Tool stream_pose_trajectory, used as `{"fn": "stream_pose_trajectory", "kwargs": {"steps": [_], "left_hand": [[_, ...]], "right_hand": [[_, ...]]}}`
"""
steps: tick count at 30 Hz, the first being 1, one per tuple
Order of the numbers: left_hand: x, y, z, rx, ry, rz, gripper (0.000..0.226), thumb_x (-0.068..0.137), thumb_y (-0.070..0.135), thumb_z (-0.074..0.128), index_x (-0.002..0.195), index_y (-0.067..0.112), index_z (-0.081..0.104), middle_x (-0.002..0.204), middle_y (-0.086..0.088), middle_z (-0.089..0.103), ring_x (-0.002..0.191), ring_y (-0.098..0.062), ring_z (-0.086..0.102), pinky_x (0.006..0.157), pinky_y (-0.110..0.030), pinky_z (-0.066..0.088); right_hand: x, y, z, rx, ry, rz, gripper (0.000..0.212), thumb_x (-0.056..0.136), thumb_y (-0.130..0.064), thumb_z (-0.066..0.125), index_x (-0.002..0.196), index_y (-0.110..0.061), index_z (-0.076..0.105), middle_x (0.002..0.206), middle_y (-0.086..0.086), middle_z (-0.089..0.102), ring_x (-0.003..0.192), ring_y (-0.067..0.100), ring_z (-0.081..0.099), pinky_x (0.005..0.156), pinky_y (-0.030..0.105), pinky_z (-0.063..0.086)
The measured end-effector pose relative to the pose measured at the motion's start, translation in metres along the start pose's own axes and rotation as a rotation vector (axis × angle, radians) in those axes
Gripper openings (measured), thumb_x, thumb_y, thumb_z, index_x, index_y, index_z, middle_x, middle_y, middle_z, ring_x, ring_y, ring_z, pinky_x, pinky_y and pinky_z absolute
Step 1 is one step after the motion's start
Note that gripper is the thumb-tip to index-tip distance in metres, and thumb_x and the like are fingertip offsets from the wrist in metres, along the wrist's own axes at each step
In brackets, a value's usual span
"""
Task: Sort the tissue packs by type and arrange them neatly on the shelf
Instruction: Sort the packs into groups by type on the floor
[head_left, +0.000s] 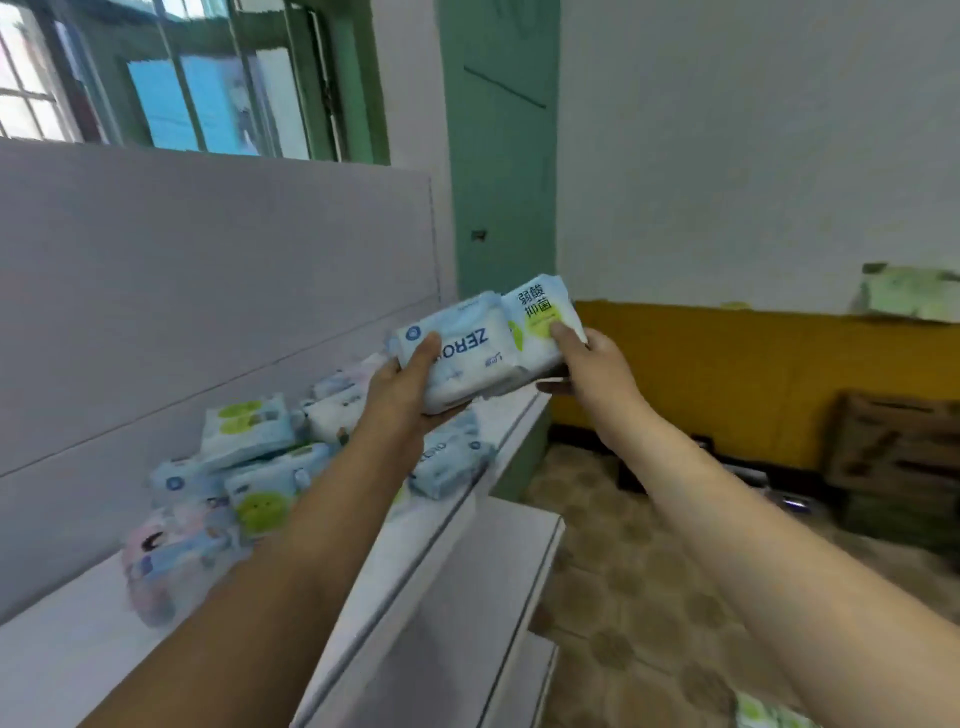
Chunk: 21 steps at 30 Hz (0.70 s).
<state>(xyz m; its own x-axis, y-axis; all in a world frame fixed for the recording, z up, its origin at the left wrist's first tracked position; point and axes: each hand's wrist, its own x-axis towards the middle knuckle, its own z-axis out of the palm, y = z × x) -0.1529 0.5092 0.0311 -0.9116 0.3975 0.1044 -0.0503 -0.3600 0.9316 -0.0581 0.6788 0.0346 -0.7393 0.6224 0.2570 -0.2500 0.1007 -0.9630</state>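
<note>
Above the shelf (470, 525), both hands hold packs in the air, side by side and touching. Left hand (402, 387) grips the ZERO pack (457, 356), thumb on its face, fingers curled beneath. Right hand (592, 369) pinches the green-dot pack (537, 319) at its edge. More packs (249, 467) lie jumbled on the shelf against the white back panel (208, 270).

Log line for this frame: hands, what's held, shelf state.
left hand grips ZERO pack | right hand pinches green-label pack | both above shelf | loose pile unsorted
</note>
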Motion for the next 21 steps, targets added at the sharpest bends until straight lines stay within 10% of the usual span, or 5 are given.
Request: {"fn": "stream_pose_trajectory", "kwargs": {"steps": [6,15,21], "left_hand": [[-0.023,-0.102,0.136,0.104,-0.108,-0.128,0.033,0.091,0.030,0.069,0.119,0.013,0.062,0.107,-0.009,0.074,0.091,-0.025,0.073,0.082,-0.047,0.060],[-0.057,-0.297,0.305,0.233,-0.240,-0.439,0.028,0.093,0.032,0.068,0.113,0.014,0.063,0.102,-0.007,0.074,0.079,-0.019,0.071,0.055,-0.026,0.055],[-0.071,-0.398,0.359,0.185,-0.284,-0.680,0.042,0.092,0.028,0.068,0.128,0.009,0.058,0.120,-0.016,0.069,0.103,-0.034,0.069,0.084,-0.046,0.059]], "right_hand": [[-0.013,0.046,-0.186,-0.022,0.326,0.082,0.022,0.095,-0.042,0.057,0.101,-0.023,0.066,0.106,0.000,0.072,0.099,0.023,0.068,0.091,0.049,0.055],[-0.061,0.125,-0.427,-0.042,0.547,0.337,0.039,0.095,-0.039,0.059,0.127,-0.017,0.054,0.115,0.004,0.066,0.098,0.022,0.069,0.078,0.040,0.061],[-0.078,0.186,-0.507,0.034,0.626,0.505,0.034,0.096,-0.023,0.061,0.125,-0.011,0.051,0.116,0.012,0.065,0.097,0.030,0.070,0.074,0.038,0.061]]}}
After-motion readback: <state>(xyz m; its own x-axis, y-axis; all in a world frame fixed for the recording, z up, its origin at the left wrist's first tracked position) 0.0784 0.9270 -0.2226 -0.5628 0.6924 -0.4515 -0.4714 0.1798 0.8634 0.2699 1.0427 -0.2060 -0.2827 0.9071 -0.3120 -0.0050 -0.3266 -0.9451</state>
